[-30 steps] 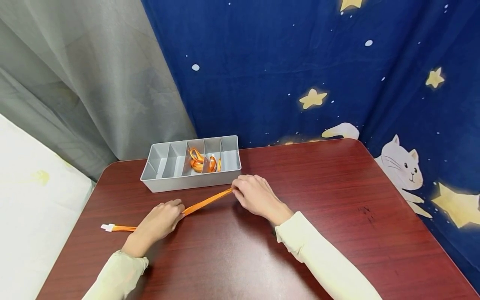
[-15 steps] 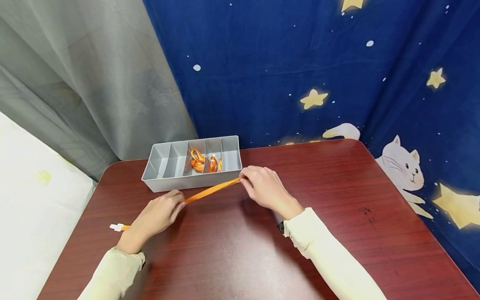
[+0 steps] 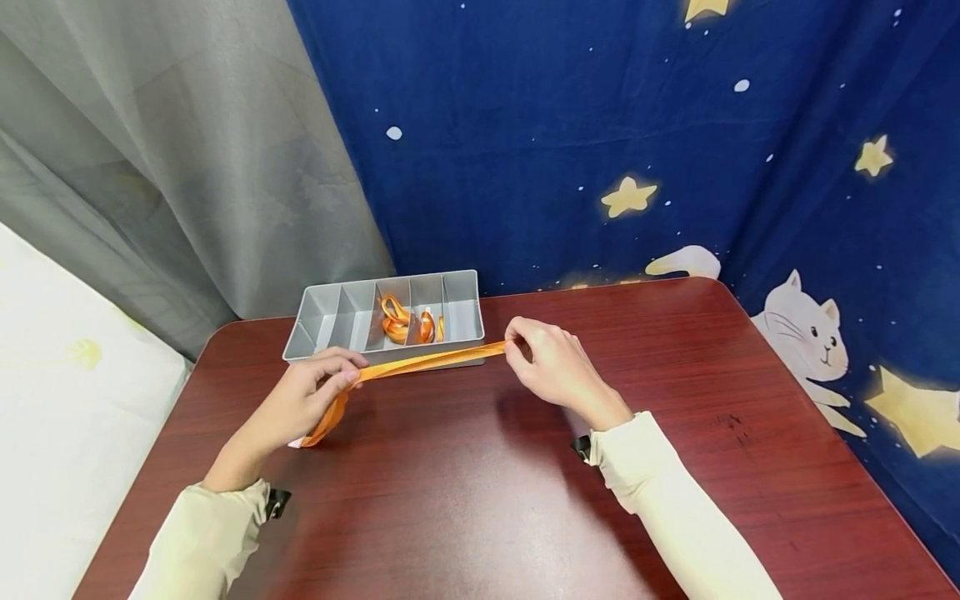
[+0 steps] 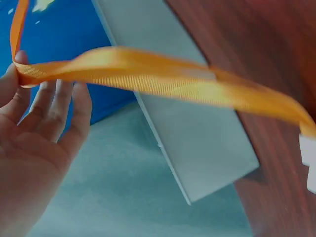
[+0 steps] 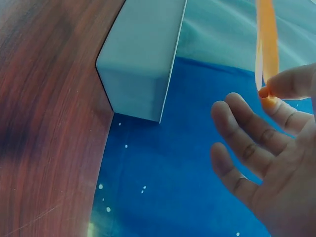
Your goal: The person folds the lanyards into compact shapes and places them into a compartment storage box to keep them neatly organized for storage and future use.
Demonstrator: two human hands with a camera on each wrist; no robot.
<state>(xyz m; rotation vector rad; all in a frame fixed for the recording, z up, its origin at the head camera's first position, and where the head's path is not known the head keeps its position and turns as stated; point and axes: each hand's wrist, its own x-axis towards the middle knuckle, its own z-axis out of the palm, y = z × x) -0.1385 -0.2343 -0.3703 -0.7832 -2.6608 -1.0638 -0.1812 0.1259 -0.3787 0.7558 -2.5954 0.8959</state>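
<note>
An orange lanyard (image 3: pixel 431 361) of flat ribbon stretches between my two hands, raised in front of the grey box. My left hand (image 3: pixel 296 396) pinches it between thumb and index finger, the other fingers spread out. From there the rest of the ribbon (image 4: pixel 173 89) drops toward the table, ending in a white plastic clip (image 4: pixel 308 153). At the other end, my right hand (image 3: pixel 558 367) pinches the folded tip of the lanyard between thumb and forefinger; in the right wrist view its remaining fingers (image 5: pixel 247 148) are loosely bent and hold nothing.
The grey divided box (image 3: pixel 462 312) stands at the table's back edge, right behind the stretched ribbon. Coiled orange lanyards (image 3: pixel 393 325) lie in two of its middle compartments. A blue star-patterned curtain (image 3: pixel 525 167) and a grey curtain (image 3: pixel 187 167) hang behind the reddish wooden table (image 3: pixel 465 500).
Both hands have risen and moved away from the front toward the box, the right hand also going rightward. The lanyard's clip end has been drawn in from the left, now hanging below the left hand.
</note>
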